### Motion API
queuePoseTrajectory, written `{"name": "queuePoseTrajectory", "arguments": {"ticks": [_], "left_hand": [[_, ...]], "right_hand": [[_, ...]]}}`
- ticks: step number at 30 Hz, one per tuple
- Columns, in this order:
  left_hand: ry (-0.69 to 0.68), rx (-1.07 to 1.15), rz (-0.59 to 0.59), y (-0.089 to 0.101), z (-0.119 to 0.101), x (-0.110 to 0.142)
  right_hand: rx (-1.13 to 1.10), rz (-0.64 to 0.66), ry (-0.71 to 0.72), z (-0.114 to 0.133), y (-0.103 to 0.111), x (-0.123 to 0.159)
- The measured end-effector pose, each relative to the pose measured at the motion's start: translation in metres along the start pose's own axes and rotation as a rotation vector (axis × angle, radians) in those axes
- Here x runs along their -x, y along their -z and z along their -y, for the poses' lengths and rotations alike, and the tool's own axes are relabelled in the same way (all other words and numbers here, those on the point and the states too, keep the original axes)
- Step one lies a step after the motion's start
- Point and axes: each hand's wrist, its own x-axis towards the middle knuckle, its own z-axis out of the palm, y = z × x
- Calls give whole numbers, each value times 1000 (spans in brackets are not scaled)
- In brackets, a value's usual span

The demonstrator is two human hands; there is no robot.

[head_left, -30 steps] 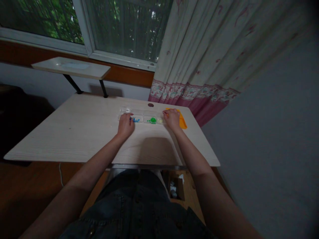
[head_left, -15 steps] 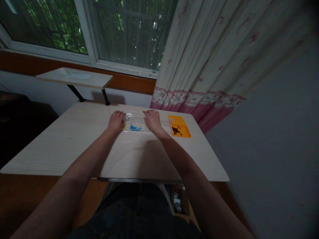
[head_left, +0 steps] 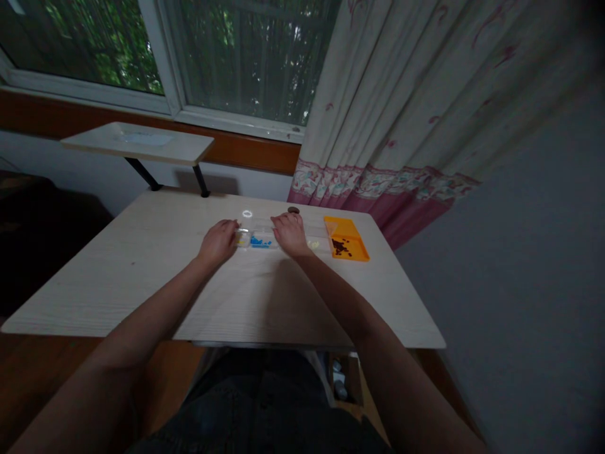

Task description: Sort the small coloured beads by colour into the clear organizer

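On the far part of the table, a row of clear plastic boxes [head_left: 270,243] holds small pieces sorted by colour. Blue pieces [head_left: 259,241] lie in the middle, some yellow ones [head_left: 241,240] at the left end, pale yellow ones [head_left: 313,244] at the right. My left hand [head_left: 220,239] is closed on the left end of the row, fingertips at the box edge. Over the row, right of the blue pieces, my right hand [head_left: 290,232] grips a box with its fingers bent to the left. It hides what lies beneath.
An orange tray [head_left: 360,251] with dark brown pieces [head_left: 341,246] adjoins the row on the right. A dark round object [head_left: 293,210] lies behind my right hand. A raised shelf [head_left: 142,144] stands at the back left of the table [head_left: 227,296]. A curtain [head_left: 378,126] hangs behind.
My left hand has shifted slightly left and down. The dark round object behind my right hand and the pale yellow pieces beside it have come into view. The camera has moved a little.
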Motion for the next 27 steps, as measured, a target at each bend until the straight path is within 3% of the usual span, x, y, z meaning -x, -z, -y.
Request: {"name": "queuePoseTrajectory", "arguments": {"ticks": [5,12,19,27], "left_hand": [[-20,43,31,-2,-2,20],[58,164,-8,-7,0,25],[262,224,7,-6,0,28],[316,269,14,-4,0,28]], "right_hand": [[-53,2,33,6,-7,24],[-114,-3,71,15,-22,48],[-94,-32,83,21,-32,63],[-109,13,50,25,-27,65]]}}
